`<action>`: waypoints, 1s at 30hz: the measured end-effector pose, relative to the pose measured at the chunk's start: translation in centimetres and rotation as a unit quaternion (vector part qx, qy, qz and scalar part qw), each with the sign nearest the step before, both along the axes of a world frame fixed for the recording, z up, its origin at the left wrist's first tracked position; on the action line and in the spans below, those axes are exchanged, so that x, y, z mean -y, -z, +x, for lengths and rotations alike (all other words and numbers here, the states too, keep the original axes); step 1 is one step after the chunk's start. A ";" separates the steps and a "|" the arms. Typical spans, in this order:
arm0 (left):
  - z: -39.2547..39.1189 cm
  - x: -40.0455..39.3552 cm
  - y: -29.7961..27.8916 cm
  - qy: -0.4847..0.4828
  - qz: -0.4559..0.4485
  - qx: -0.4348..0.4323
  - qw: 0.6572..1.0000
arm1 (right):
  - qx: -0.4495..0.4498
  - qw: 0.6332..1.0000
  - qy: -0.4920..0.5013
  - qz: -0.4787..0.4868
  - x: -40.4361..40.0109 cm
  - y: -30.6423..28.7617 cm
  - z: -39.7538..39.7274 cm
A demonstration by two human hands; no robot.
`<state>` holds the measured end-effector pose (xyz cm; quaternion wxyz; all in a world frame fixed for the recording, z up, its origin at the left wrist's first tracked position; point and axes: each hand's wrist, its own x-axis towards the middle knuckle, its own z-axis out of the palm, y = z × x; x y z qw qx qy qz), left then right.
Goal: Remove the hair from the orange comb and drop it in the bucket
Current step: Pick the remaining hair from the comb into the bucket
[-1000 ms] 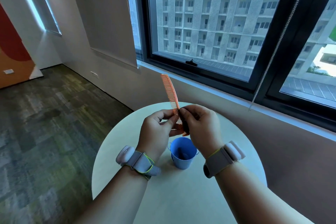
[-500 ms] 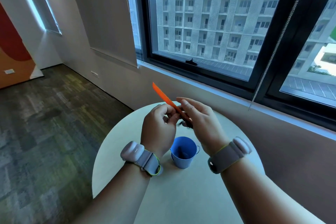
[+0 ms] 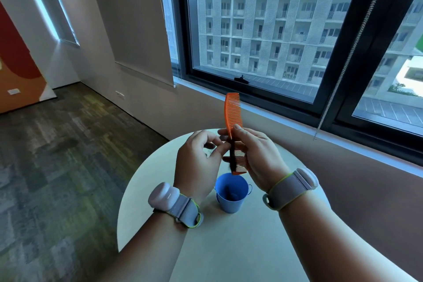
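Observation:
An orange comb (image 3: 231, 111) stands nearly upright above the table, teeth facing right. My right hand (image 3: 258, 155) grips its lower half from the right. A dark clump of hair (image 3: 233, 158) sits in the lower teeth beside the spine. My left hand (image 3: 198, 160) is just left of the comb, its thumb and fingertips curled together at the hair; whether they pinch strands is hard to tell. A small blue bucket (image 3: 232, 192) stands on the table right below the comb, with something dark inside it.
The bucket stands on a round pale table (image 3: 229, 247) that sits close to a wall under a large window (image 3: 263, 30). A blind chain (image 3: 338, 71) hangs at the right. Carpeted floor (image 3: 57, 155) spreads to the left. Both wrists wear grey bands.
The comb has turned from edge-on and tilted left to nearly upright with its teeth showing. My right hand now wraps its lower half, and my left hand has shifted a little left.

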<state>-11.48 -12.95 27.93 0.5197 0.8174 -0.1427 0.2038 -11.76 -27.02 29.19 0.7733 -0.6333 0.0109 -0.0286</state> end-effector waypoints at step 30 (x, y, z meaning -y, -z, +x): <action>-2.1 0.8 -0.7 0.099 -0.097 -0.077 0.987 | 0.051 0.992 -0.016 0.110 -0.2 -2.6 -1.4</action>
